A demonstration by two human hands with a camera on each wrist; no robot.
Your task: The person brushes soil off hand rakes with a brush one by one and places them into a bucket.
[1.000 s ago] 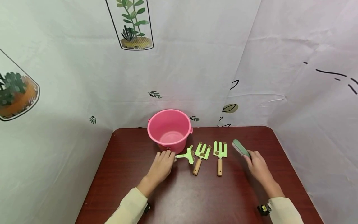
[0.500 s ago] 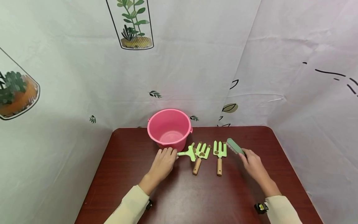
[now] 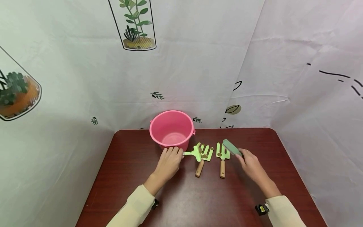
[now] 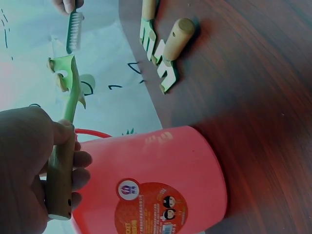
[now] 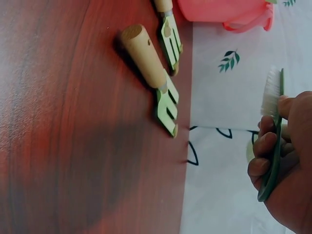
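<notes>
My left hand (image 3: 169, 163) grips the wooden handle of a hand rake (image 4: 61, 178), in front of the pink bucket. The rake's light green head has brown patches on its tines and points right, towards my other hand. In my right hand (image 3: 252, 165) is a green brush (image 3: 232, 147) with white bristles (image 5: 271, 95), gripped by its handle. In the head view the brush overlaps the tines of the right garden fork (image 3: 222, 168); the wrist views show it raised above the table. The left garden fork (image 3: 199, 168) lies beside it. Both forks have brown patches.
The pink bucket (image 4: 161, 161) stands upright at the back of the dark red wooden table (image 3: 195, 201), its label facing the front. Behind and beside the table hangs a pale cloth (image 3: 198, 63) printed with plants.
My right hand has moved left with the brush, nearing the rake. My left hand has shifted slightly right and up with the rake. The forks and bucket stay put.
</notes>
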